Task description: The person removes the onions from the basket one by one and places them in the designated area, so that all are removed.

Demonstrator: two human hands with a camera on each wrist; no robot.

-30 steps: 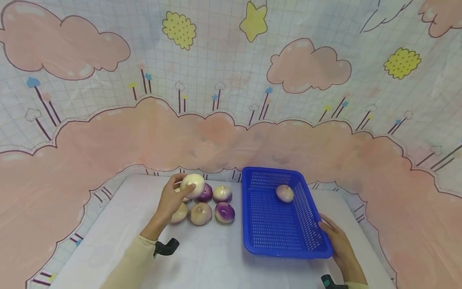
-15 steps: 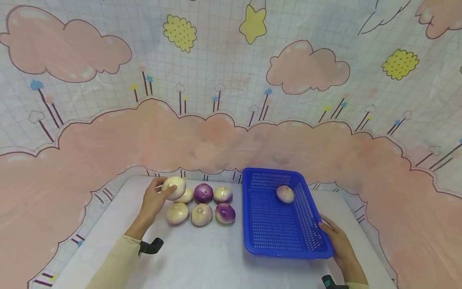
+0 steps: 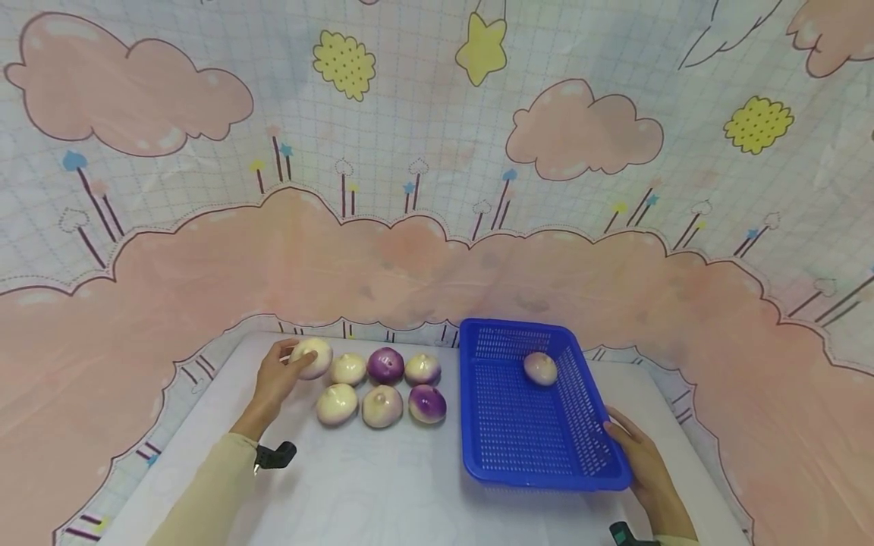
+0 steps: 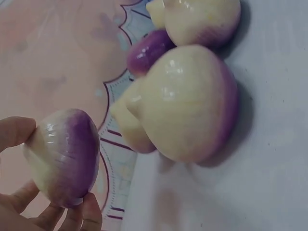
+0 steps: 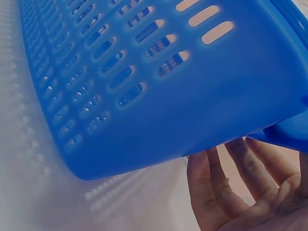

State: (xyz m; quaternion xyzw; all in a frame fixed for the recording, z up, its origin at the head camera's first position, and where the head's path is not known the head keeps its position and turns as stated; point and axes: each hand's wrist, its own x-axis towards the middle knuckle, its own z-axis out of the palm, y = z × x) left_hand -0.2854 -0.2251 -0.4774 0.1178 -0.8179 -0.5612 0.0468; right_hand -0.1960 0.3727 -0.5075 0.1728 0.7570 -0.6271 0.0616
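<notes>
My left hand (image 3: 276, 379) grips a white-and-purple onion (image 3: 312, 359) at the left end of the back row. In the left wrist view, thumb and fingertips span this onion (image 4: 65, 156), apart from its neighbours. Several more onions stand in two rows on the white table, among them a pale one (image 3: 337, 404) and a purple one (image 3: 385, 366). My right hand (image 3: 642, 459) holds the right side of a blue plastic basket (image 3: 546, 482), thumb at the rim. The right wrist view has its fingers (image 5: 224, 183) against the basket's outer wall. One onion (image 3: 541, 368) lies inside, near the back.
The white table (image 3: 382, 493) extends in front of the onions and basket. A curtain or sheet (image 3: 410, 265) printed with clouds and stars hangs behind the table and down its sides.
My left hand has carried its onion leftward and lower, from over the back row to that row's left end, uncovering the onions behind. The right hand and basket have stayed put.
</notes>
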